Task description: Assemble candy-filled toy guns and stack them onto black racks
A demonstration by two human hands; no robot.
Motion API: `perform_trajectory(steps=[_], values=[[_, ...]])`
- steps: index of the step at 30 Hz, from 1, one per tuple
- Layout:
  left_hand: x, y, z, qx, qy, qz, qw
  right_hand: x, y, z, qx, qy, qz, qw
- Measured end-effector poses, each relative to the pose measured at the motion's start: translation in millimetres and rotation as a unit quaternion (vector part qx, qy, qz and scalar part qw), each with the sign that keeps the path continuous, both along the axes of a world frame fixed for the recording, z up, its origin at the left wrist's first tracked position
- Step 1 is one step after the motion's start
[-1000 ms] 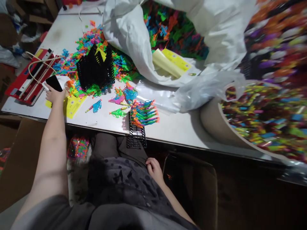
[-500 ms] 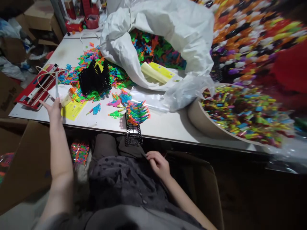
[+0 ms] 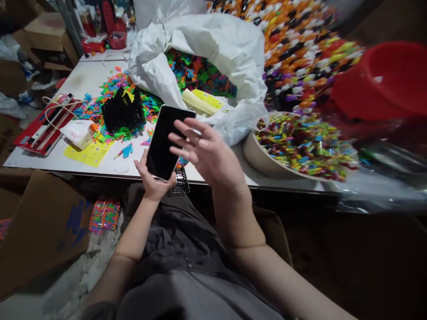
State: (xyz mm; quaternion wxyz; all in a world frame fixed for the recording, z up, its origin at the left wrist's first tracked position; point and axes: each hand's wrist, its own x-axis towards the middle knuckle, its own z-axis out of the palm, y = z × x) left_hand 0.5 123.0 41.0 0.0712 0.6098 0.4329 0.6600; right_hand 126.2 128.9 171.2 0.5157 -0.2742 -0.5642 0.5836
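Note:
A smartphone (image 3: 162, 149) with a dark screen is gripped at its lower end by my left hand (image 3: 155, 180), tilted up above the table's front edge. Over the phone's right side hovers my right hand (image 3: 208, 153), its fingers spread and holding nothing; whether a fingertip touches the screen I cannot tell. Behind the phone, a black plastic rack (image 3: 180, 180) juts over the table edge, mostly hidden. To the left lies a small blue plastic toy (image 3: 126, 151). A black perforated basket (image 3: 123, 111) rests on the heap of colourful toys (image 3: 96, 102).
A white sack (image 3: 233, 40) of toys stands open at the back. On the right is a round tub (image 3: 258, 155) full of small wrapped pieces, with a red basin (image 3: 383, 84) beyond. A red sealing machine (image 3: 46, 126) sits left, near a white box (image 3: 80, 133) on yellow paper.
My left hand has come from the table's left side to the middle, bringing the phone. My right hand has risen from my lap and opened over it. The view has shifted right.

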Motion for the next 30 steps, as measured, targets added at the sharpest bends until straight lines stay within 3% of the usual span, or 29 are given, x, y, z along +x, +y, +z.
perform_trajectory(steps=[3, 5, 7, 8, 9, 11, 13, 14, 16, 18, 20, 22, 24, 27, 30], values=[[-6, 4, -8.0, 0.004, 0.07, -0.021, 0.997, 8, -1, -2, 0.035, -0.044, -0.032, 0.998], [-13, 4, -9.8, 0.021, 0.12, -0.029, 0.992, 16, 2, -4, 0.101, -0.021, -0.13, 0.986], [-24, 1, -7.5, 0.042, 0.181, -0.046, 0.982, 31, 8, -5, 0.195, 0.041, -0.285, 0.938], [-31, -1, -4.3, 0.047, 0.213, -0.064, 0.974, 40, 12, -6, 0.23, 0.058, -0.341, 0.91], [-40, -4, 0.4, 0.048, 0.244, -0.091, 0.964, 51, 15, -6, 0.245, 0.05, -0.36, 0.899], [-56, -12, 13.1, 0.039, 0.303, -0.177, 0.936, 70, 19, -10, 0.193, -0.044, -0.282, 0.939], [-70, -22, 27.8, 0.011, 0.354, -0.284, 0.891, 84, 18, -19, 0.078, -0.184, -0.083, 0.976], [-75, -26, 34.6, -0.012, 0.373, -0.334, 0.866, 87, 16, -27, 0.025, -0.245, 0.03, 0.969], [-80, -34, 45.0, -0.07, 0.389, -0.414, 0.82, 89, 7, -50, -0.052, -0.309, 0.237, 0.92], [-82, -37, 50.6, -0.139, 0.383, -0.47, 0.783, 85, -6, -80, -0.121, -0.284, 0.396, 0.865], [-81, -36, 52.4, -0.208, 0.367, -0.508, 0.751, 80, -22, -113, -0.204, -0.199, 0.484, 0.827], [-81, -30, 51.5, -0.269, 0.332, -0.531, 0.731, 75, -38, -139, -0.272, -0.107, 0.473, 0.831], [-81, -23, 47.2, -0.321, 0.254, -0.535, 0.739, 71, -52, -153, -0.316, -0.042, 0.427, 0.846], [-76, -18, 30.0, -0.364, 0.044, -0.468, 0.804, 67, -66, -154, -0.329, -0.01, 0.367, 0.87], [-58, -22, 0.6, -0.352, -0.171, -0.353, 0.85, 64, -72, -144, -0.3, -0.052, 0.261, 0.916]])
